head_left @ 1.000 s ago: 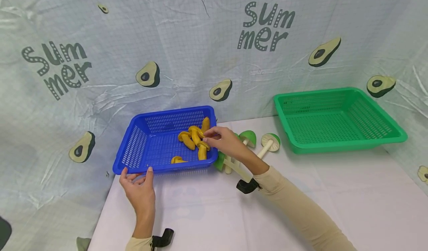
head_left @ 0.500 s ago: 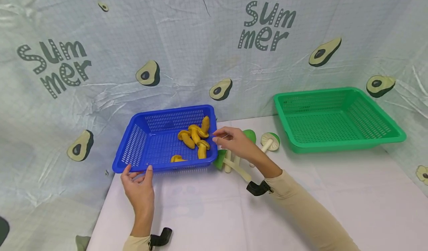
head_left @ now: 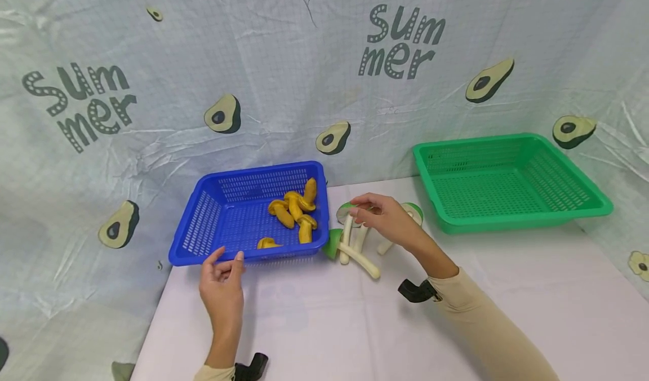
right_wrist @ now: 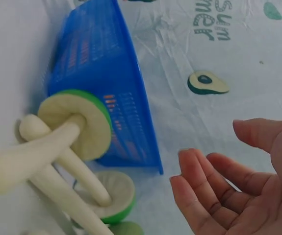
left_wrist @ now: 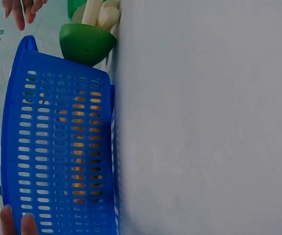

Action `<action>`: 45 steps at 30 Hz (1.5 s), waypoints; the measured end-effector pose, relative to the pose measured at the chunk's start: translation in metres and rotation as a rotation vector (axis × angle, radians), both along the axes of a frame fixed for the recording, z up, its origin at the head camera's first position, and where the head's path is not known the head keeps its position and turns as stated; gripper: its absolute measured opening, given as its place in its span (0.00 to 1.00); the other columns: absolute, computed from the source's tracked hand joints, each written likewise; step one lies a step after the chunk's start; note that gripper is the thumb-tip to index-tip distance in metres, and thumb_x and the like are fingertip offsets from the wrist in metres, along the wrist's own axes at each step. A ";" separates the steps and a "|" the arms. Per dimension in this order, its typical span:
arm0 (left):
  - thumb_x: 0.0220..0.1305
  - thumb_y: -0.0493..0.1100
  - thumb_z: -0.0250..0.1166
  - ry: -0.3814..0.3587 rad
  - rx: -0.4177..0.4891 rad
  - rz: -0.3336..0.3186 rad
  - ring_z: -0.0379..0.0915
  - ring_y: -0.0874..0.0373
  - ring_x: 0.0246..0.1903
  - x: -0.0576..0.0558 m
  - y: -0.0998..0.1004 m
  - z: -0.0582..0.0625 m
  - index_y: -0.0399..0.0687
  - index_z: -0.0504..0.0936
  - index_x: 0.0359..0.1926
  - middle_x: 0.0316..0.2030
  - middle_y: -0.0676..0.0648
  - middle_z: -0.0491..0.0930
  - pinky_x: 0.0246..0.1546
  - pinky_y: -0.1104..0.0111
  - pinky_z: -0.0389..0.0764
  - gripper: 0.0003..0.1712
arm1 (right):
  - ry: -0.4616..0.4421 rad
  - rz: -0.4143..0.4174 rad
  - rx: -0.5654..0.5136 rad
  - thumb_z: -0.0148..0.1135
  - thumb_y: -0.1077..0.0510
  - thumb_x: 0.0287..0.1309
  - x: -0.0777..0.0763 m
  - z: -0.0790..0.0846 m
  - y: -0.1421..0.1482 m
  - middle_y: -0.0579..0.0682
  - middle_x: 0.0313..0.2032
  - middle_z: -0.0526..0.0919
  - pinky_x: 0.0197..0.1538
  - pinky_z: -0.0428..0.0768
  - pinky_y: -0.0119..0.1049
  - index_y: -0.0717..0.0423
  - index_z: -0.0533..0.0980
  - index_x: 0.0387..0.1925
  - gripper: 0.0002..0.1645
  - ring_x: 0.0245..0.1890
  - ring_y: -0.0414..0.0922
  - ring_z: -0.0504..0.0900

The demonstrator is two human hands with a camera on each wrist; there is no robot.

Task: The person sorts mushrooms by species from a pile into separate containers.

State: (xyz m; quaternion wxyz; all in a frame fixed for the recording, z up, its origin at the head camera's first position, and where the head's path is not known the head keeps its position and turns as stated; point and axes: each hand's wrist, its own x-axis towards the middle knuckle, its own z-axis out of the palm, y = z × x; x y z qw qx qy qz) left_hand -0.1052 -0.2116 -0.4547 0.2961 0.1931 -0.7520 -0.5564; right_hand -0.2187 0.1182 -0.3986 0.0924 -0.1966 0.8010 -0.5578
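Observation:
In the head view, a blue basket [head_left: 243,212] holds several yellow toy mushrooms [head_left: 305,229]. My left hand [head_left: 223,291] is at its front rim, fingers loosely bent and fingertips [left_wrist: 29,225] overlapping the basket wall in the left wrist view. Green-capped toy mushrooms with pale stems [head_left: 361,260] lie in a loose pile to the right of the basket. Over this pile hovers my right hand [head_left: 387,217], partly hiding it. The right wrist view shows that hand's palm and separated fingers [right_wrist: 199,186] with nothing between them.
A green basket [head_left: 522,223] stands at the back right, with no items visible inside. Behind both baskets hangs a cloth [head_left: 284,88] printed with avocados and lettering. The white tabletop [head_left: 324,324] stretches in front.
My right hand has moved right, from the yellow mushrooms in the blue basket to above the green-capped ones, uncovering part of the pile. My left hand has shifted slightly right along the rim.

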 end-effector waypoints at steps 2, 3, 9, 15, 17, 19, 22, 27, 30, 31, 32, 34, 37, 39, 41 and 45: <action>0.68 0.51 0.69 0.003 0.005 -0.015 0.77 0.63 0.30 0.001 0.005 0.002 0.44 0.77 0.62 0.31 0.53 0.82 0.30 0.80 0.75 0.27 | 0.016 -0.025 0.008 0.61 0.51 0.71 0.002 0.001 0.008 0.56 0.45 0.86 0.51 0.83 0.50 0.60 0.77 0.60 0.23 0.43 0.49 0.86; 0.68 0.50 0.69 0.009 0.011 -0.025 0.77 0.63 0.30 0.001 0.007 0.002 0.43 0.78 0.61 0.31 0.52 0.82 0.30 0.80 0.75 0.26 | 0.027 -0.032 0.009 0.60 0.52 0.72 0.003 0.001 0.012 0.57 0.45 0.86 0.51 0.83 0.50 0.62 0.76 0.60 0.23 0.43 0.49 0.86; 0.68 0.52 0.69 -0.021 0.013 -0.101 0.77 0.61 0.31 0.003 0.025 0.003 0.40 0.80 0.55 0.35 0.45 0.82 0.30 0.79 0.76 0.23 | 0.040 -0.085 0.016 0.55 0.55 0.76 0.007 -0.002 0.042 0.63 0.51 0.84 0.50 0.84 0.44 0.63 0.75 0.61 0.21 0.45 0.53 0.87; 0.68 0.50 0.69 -0.059 0.015 -0.166 0.77 0.61 0.33 0.005 0.041 0.000 0.43 0.80 0.56 0.37 0.43 0.82 0.32 0.79 0.76 0.21 | 0.014 -0.173 0.024 0.53 0.49 0.77 0.016 0.001 0.077 0.66 0.49 0.83 0.48 0.85 0.42 0.60 0.75 0.63 0.24 0.45 0.52 0.87; 0.68 0.49 0.69 -0.053 0.019 -0.192 0.78 0.61 0.33 0.005 0.045 -0.001 0.43 0.80 0.55 0.37 0.43 0.82 0.32 0.78 0.77 0.21 | 0.017 -0.199 0.028 0.53 0.49 0.77 0.019 0.003 0.089 0.68 0.50 0.82 0.49 0.85 0.42 0.60 0.74 0.64 0.25 0.44 0.48 0.87; 0.68 0.48 0.69 -0.051 0.020 -0.219 0.79 0.61 0.33 0.005 0.050 -0.001 0.43 0.80 0.55 0.37 0.43 0.82 0.33 0.78 0.77 0.20 | 0.026 -0.231 0.046 0.53 0.48 0.77 0.022 0.004 0.100 0.66 0.50 0.83 0.48 0.85 0.41 0.60 0.74 0.64 0.26 0.42 0.43 0.87; 0.68 0.46 0.70 -0.049 0.020 -0.260 0.78 0.61 0.33 0.007 0.056 -0.003 0.45 0.80 0.55 0.37 0.44 0.82 0.33 0.77 0.78 0.18 | 0.044 -0.290 0.066 0.52 0.47 0.77 0.026 0.004 0.116 0.64 0.48 0.84 0.45 0.85 0.36 0.61 0.73 0.65 0.27 0.40 0.38 0.87; 0.67 0.42 0.70 -0.031 -0.040 -0.326 0.79 0.60 0.33 0.009 0.066 -0.007 0.45 0.80 0.53 0.37 0.47 0.83 0.35 0.75 0.79 0.16 | 0.081 -0.429 0.042 0.52 0.48 0.77 0.030 0.001 0.144 0.51 0.39 0.86 0.40 0.84 0.29 0.65 0.72 0.64 0.27 0.35 0.38 0.88; 0.67 0.42 0.70 -0.030 -0.076 -0.370 0.80 0.60 0.34 0.009 0.073 -0.008 0.44 0.81 0.51 0.38 0.50 0.84 0.39 0.72 0.80 0.14 | 0.102 -0.515 0.003 0.53 0.50 0.77 0.033 -0.001 0.160 0.41 0.34 0.85 0.39 0.84 0.26 0.61 0.74 0.60 0.22 0.32 0.36 0.87; 0.67 0.41 0.70 -0.033 -0.076 -0.388 0.80 0.60 0.34 0.009 0.075 -0.009 0.44 0.80 0.51 0.39 0.50 0.84 0.40 0.71 0.80 0.14 | 0.106 -0.540 -0.008 0.53 0.51 0.76 0.034 -0.002 0.164 0.39 0.33 0.85 0.39 0.83 0.25 0.58 0.75 0.59 0.19 0.31 0.35 0.87; 0.66 0.41 0.70 -0.039 -0.077 -0.406 0.80 0.60 0.34 0.009 0.077 -0.009 0.44 0.80 0.51 0.39 0.50 0.84 0.40 0.70 0.81 0.15 | 0.108 -0.565 -0.020 0.53 0.51 0.76 0.035 -0.003 0.168 0.38 0.32 0.85 0.38 0.83 0.25 0.55 0.75 0.57 0.17 0.31 0.35 0.87; 0.66 0.40 0.71 -0.057 -0.082 -0.446 0.81 0.60 0.35 0.009 0.080 -0.010 0.45 0.80 0.54 0.41 0.49 0.84 0.43 0.69 0.81 0.17 | 0.108 -0.613 -0.036 0.53 0.50 0.76 0.037 -0.005 0.176 0.36 0.31 0.84 0.38 0.83 0.24 0.49 0.75 0.56 0.13 0.30 0.34 0.86; 0.65 0.41 0.72 -0.094 -0.098 -0.526 0.82 0.60 0.36 0.008 0.084 -0.012 0.46 0.78 0.59 0.45 0.44 0.84 0.45 0.68 0.81 0.23 | 0.091 -0.684 -0.041 0.53 0.49 0.76 0.040 -0.008 0.186 0.37 0.30 0.84 0.37 0.82 0.23 0.48 0.74 0.57 0.14 0.28 0.34 0.85; 0.64 0.41 0.72 -0.114 -0.097 -0.584 0.82 0.59 0.37 0.007 0.087 -0.013 0.47 0.78 0.61 0.47 0.41 0.83 0.45 0.67 0.82 0.25 | 0.066 -0.752 -0.013 0.52 0.47 0.76 0.042 -0.009 0.192 0.36 0.28 0.84 0.36 0.82 0.22 0.54 0.73 0.60 0.21 0.27 0.34 0.85; 0.64 0.42 0.72 -0.129 -0.094 -0.631 0.82 0.58 0.38 0.007 0.090 -0.013 0.48 0.77 0.62 0.48 0.40 0.82 0.44 0.67 0.82 0.26 | 0.039 -0.838 0.035 0.51 0.45 0.76 0.044 -0.010 0.198 0.34 0.25 0.82 0.33 0.80 0.21 0.59 0.72 0.64 0.28 0.25 0.32 0.84; 0.64 0.43 0.72 -0.144 -0.078 -0.687 0.82 0.56 0.39 0.005 0.095 -0.014 0.45 0.77 0.62 0.49 0.39 0.82 0.44 0.66 0.83 0.26 | 0.031 -1.042 0.205 0.47 0.41 0.75 0.047 -0.014 0.213 0.22 0.16 0.75 0.32 0.74 0.24 0.59 0.71 0.68 0.33 0.20 0.26 0.77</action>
